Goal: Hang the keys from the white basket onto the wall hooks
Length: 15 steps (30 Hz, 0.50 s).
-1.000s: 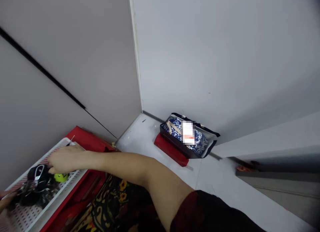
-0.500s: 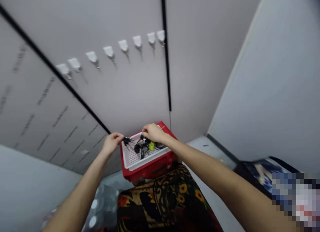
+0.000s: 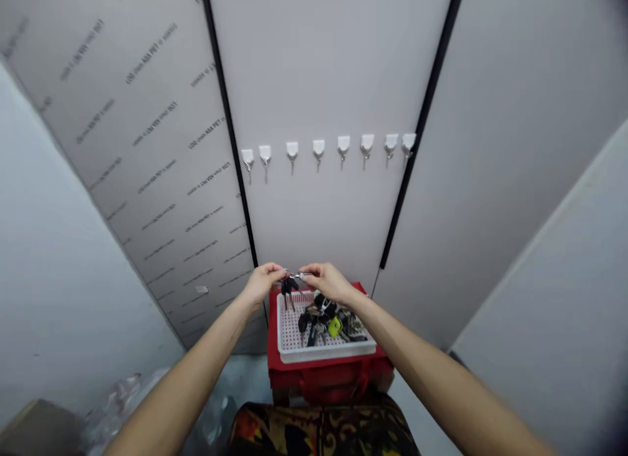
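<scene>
My left hand (image 3: 262, 284) pinches a bunch of keys (image 3: 288, 287) with black heads, which dangles over the back left of the white plastic basket (image 3: 328, 354). At the top of that bunch, my right hand (image 3: 331, 282) is closed on a small shiny metal piece, perhaps its clasp. Fingertips hide part of it. More keys (image 3: 314, 322) lie heaped in the basket, and among them is a yellow-green tag (image 3: 335, 326).
Under the basket is a red bag (image 3: 289, 376). Several white adhesive hooks (image 3: 318, 147) line the wall panel (image 3: 318, 220) between two black strips. Clear plastic items (image 3: 122, 397) and a brown box (image 3: 42, 426) are at lower left. Patterned cloth (image 3: 318, 430) covers my lap.
The view has turned, moving the hooks right and down. My right hand has left the keys in the basket and come up to my left hand, meeting at the held bunch.
</scene>
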Available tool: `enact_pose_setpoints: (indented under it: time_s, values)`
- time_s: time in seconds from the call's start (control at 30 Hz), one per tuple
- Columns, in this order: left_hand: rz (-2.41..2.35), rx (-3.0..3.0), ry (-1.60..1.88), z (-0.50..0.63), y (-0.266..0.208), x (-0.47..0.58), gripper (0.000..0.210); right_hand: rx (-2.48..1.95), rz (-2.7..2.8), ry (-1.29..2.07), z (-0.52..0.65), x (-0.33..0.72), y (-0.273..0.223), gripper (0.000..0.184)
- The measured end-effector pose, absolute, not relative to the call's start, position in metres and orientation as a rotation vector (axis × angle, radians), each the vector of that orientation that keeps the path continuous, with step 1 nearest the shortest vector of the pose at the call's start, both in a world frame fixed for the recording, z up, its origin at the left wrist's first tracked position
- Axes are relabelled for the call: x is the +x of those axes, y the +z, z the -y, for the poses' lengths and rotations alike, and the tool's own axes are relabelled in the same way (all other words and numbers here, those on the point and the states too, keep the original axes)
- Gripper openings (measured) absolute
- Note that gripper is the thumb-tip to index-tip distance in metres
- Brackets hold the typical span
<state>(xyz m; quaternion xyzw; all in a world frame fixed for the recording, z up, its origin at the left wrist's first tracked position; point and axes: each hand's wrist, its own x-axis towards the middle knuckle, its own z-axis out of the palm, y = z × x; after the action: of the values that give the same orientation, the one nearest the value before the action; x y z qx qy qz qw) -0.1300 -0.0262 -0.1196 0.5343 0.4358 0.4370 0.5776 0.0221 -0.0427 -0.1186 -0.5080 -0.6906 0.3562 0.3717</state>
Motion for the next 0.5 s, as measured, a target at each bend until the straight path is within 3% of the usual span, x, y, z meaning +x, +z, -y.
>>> enact_pose_setpoints:
  time_s: [0.2,0.5]
  values:
    - [-0.843,1.524,1.035,0.019,-0.092,-0.127,0.023,-1.294,1.907,0.712,0.020,0.008,-0.049,0.013]
    - [-0.903,1.339,1.528,-0.030,-0.006,-0.133,0.017,-1.067,1.763,0.364,-0.038,-0.040,0.031,0.021]
